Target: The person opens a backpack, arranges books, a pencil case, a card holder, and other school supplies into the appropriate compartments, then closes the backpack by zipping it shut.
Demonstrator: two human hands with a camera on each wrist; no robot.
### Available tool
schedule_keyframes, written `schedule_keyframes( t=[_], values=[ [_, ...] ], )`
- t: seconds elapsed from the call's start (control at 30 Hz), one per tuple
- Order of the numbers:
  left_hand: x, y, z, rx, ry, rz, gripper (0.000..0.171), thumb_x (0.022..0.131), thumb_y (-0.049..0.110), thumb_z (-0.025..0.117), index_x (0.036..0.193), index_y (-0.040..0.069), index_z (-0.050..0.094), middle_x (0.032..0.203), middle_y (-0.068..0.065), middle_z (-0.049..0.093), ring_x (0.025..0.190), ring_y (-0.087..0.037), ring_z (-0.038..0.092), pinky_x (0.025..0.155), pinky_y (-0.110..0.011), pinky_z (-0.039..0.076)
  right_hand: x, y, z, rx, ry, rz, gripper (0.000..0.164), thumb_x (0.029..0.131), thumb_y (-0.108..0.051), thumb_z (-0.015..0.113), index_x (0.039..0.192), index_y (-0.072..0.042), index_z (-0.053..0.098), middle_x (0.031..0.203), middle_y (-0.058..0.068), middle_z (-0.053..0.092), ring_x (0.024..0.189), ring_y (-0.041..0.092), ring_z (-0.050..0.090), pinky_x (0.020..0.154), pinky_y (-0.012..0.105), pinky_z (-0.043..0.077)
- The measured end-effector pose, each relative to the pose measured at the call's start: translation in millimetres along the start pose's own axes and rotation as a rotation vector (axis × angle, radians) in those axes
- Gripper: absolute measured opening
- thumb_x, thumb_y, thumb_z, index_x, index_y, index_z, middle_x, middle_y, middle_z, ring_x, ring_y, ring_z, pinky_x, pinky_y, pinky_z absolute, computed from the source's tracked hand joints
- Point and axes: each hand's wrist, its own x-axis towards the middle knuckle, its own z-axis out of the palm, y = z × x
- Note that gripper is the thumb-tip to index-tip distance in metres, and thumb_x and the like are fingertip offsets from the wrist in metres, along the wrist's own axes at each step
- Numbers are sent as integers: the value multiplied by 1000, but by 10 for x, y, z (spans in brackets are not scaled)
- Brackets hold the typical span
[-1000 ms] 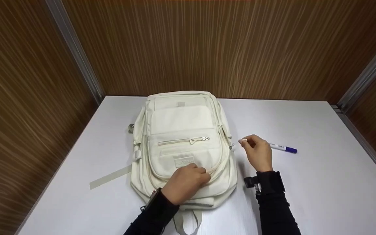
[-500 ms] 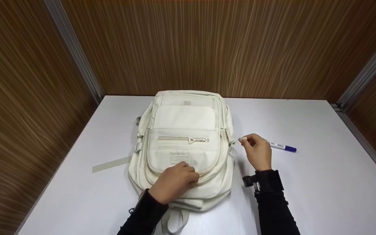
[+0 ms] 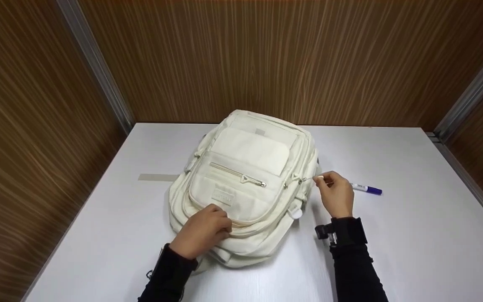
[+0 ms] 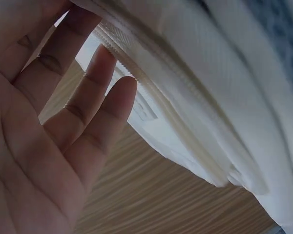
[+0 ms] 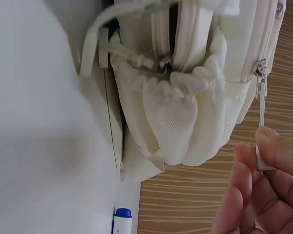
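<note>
A cream backpack (image 3: 247,149) lies on the table, turned at an angle with its front up. My left hand (image 3: 203,230) holds the lower edge of its front pocket, fingers curled there. In the left wrist view the fingertips (image 4: 123,90) are right at the zipper edge (image 4: 158,105). To the right of the bag, my right hand (image 3: 337,196) pinches a zipper pull (image 5: 262,109) between thumb and finger. Its cord is stretched from the metal slider (image 5: 260,68), and the pull's white end (image 5: 262,165) shows between the fingertips.
A white marker with a blue cap (image 3: 367,189) lies on the table (image 3: 413,235) just beyond the right hand. A strap (image 3: 157,177) sticks out to the bag's left. Brown wood-grain walls (image 3: 266,58) enclose the table at the back and sides.
The backpack has turned clockwise, its top swinging right. My left hand has moved left and slightly down with its lower edge. My right hand stays nearly in place, still pinching the zipper pull.
</note>
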Motion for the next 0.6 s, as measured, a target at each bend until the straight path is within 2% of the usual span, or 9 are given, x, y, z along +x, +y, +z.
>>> schedule_keyframes(
  t=[0.1, 0.23, 0.37, 0.5, 0.6],
  values=[
    [-37, 73, 4, -13, 11, -82, 9, 80, 16, 76, 76, 19, 69, 80, 8, 62, 98, -15, 59, 83, -31, 51, 115, 50, 11, 18, -50, -27, 15, 89, -18, 70, 93, -3, 73, 83, 15, 73, 75, 25, 65, 62, 24, 43],
    [-37, 45, -10, -25, 5, -105, 8, 79, 15, 77, 77, 19, 70, 80, 7, 62, 99, -16, 59, 82, -32, 52, 111, 50, 9, 10, -83, -15, 17, 90, -20, 69, 95, -5, 73, 85, 14, 73, 75, 24, 65, 64, 26, 43],
    [-41, 66, 7, 6, 7, -113, 7, 79, 15, 76, 78, 18, 70, 84, 5, 65, 98, -18, 60, 83, -33, 51, 103, 67, 10, -33, -167, -21, 17, 90, -20, 68, 96, -5, 72, 92, 16, 73, 80, 28, 66, 68, 31, 45],
    [-94, 133, 25, 51, 63, -111, 6, 79, 15, 76, 81, 16, 70, 86, 3, 66, 97, -20, 60, 86, -35, 50, 84, 42, 24, -33, -218, -66, 21, 90, -17, 68, 106, -3, 70, 107, 19, 66, 90, 32, 65, 75, 36, 48],
    [-119, 221, 37, 79, 128, -104, 9, 77, 18, 76, 82, 16, 69, 84, 3, 63, 92, -20, 58, 85, -35, 48, 56, -41, 78, 9, -208, -156, 26, 90, -14, 67, 114, -4, 68, 116, 19, 60, 95, 33, 62, 79, 40, 49]
  ],
)
